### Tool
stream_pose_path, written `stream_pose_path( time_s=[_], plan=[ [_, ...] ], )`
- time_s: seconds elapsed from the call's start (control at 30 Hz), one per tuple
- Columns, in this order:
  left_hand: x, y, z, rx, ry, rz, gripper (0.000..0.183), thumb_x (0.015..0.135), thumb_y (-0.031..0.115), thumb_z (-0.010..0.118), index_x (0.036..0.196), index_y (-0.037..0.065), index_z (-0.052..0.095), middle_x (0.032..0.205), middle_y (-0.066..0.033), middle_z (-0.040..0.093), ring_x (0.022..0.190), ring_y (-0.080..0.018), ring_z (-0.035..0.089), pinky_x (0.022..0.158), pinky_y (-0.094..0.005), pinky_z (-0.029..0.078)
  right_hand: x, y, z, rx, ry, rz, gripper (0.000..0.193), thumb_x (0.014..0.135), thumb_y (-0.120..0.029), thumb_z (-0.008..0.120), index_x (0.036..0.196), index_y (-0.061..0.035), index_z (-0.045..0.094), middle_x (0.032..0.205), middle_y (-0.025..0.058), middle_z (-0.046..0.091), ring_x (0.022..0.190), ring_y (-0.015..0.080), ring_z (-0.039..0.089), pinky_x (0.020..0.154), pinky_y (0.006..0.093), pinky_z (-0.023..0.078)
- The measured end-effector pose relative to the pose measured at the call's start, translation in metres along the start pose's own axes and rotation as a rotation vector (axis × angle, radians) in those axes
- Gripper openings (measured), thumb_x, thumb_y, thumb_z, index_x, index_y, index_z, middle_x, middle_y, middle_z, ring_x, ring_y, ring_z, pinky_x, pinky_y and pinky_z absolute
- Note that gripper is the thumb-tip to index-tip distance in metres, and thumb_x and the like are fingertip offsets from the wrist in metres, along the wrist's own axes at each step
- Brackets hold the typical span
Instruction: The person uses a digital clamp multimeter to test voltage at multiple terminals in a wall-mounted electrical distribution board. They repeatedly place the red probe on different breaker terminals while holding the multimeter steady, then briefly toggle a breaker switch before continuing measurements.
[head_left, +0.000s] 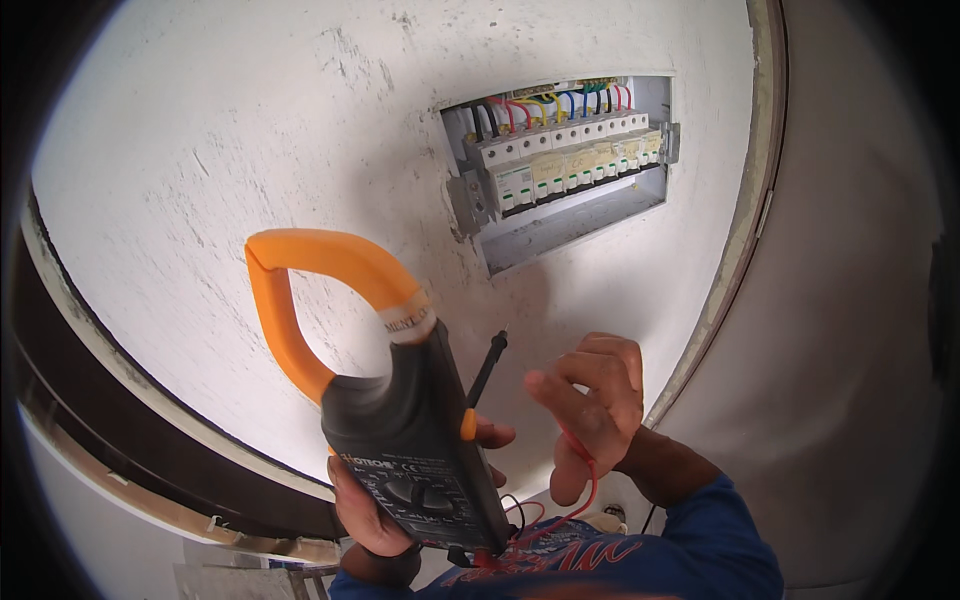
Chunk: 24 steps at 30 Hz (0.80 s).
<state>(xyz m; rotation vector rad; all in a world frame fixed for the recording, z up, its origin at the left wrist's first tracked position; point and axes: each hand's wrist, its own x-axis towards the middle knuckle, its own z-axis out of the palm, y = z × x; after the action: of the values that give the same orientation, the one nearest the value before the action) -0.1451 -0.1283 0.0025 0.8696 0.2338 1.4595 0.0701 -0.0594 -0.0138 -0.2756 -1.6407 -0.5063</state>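
My left hand [368, 515] is wrapped round a black clamp meter [425, 450] with a large orange jaw, tilted up toward the wall; the jaw is closed on itself and encircles nothing. A black test probe [488, 368] sticks up beside the meter's right edge, near my left fingertips, its tip pointing up; whether those fingers grip it is hidden. My right hand [600, 395] is closed, fingers curled, to the right of the meter. A red test lead [590, 485] runs from the meter's lower end into it; any probe on that lead is hidden by the fingers.
Above my hands, a recessed breaker box [575, 225] in the white wall [190, 200] holds a row of white circuit breakers [570, 165] with coloured wires on top. Its metal side brackets stick out. A dark doorway edge [770, 130] bounds the wall on the right.
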Motion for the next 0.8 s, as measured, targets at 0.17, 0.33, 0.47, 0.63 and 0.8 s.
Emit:
stream_pose_path(
  time_s=[0.17,0.33,0.47,0.63,0.8],
  plan=[
    [0.028,-0.004,0.028,0.031,-0.044,0.171,0.099,0.104,0.077,0.023,0.133,-0.012,0.055,0.101,-0.0298,0.070,0.078,-0.0403,0.078,0.051,-0.0409,0.068,0.013,0.023,-0.050,-0.068,-0.106,-0.033,0.086,0.091,-0.080,0.054,0.108,0.0026,0.072,0.068,0.0030,0.051,0.055,0.0191,0.051,0.047,0.0318,0.039],
    [0.049,-0.017,0.052,0.088,-0.044,0.255,0.100,0.104,0.078,0.021,0.133,-0.012,0.054,0.105,-0.0305,0.069,0.074,-0.0398,0.077,0.051,-0.0399,0.068,0.032,0.044,-0.070,-0.007,-0.054,-0.072,0.070,0.084,-0.063,0.077,0.117,-0.0006,0.071,0.093,0.0086,0.060,0.072,0.0228,0.065,0.055,0.0343,0.054],
    [0.064,-0.027,0.072,0.033,-0.031,0.266,0.099,0.104,0.078,0.022,0.138,-0.010,0.053,0.106,-0.0300,0.067,0.079,-0.0384,0.077,0.053,-0.0405,0.068,0.050,0.072,-0.064,-0.072,-0.123,-0.044,0.062,0.082,-0.047,0.088,0.123,-0.0046,0.069,0.104,0.0107,0.063,0.083,0.0249,0.070,0.060,0.0356,0.058],
    [0.080,-0.041,0.087,0.060,0.040,0.340,0.097,0.104,0.078,0.024,0.139,-0.008,0.054,0.106,-0.0289,0.067,0.083,-0.0365,0.077,0.056,-0.0406,0.068,0.058,0.099,-0.044,-0.076,-0.085,0.010,0.046,0.085,-0.020,0.091,0.123,-0.0060,0.068,0.102,0.0120,0.065,0.083,0.0258,0.069,0.063,0.0366,0.059],
    [0.085,-0.044,0.090,0.083,0.155,0.318,0.097,0.103,0.079,0.026,0.137,-0.007,0.054,0.109,-0.0273,0.067,0.085,-0.0345,0.077,0.059,-0.0411,0.068,0.054,0.110,-0.033,0.040,-0.057,0.055,0.043,0.085,-0.007,0.087,0.124,-0.0051,0.068,0.102,0.0132,0.066,0.083,0.0284,0.069,0.065,0.0381,0.059]
  ],
)
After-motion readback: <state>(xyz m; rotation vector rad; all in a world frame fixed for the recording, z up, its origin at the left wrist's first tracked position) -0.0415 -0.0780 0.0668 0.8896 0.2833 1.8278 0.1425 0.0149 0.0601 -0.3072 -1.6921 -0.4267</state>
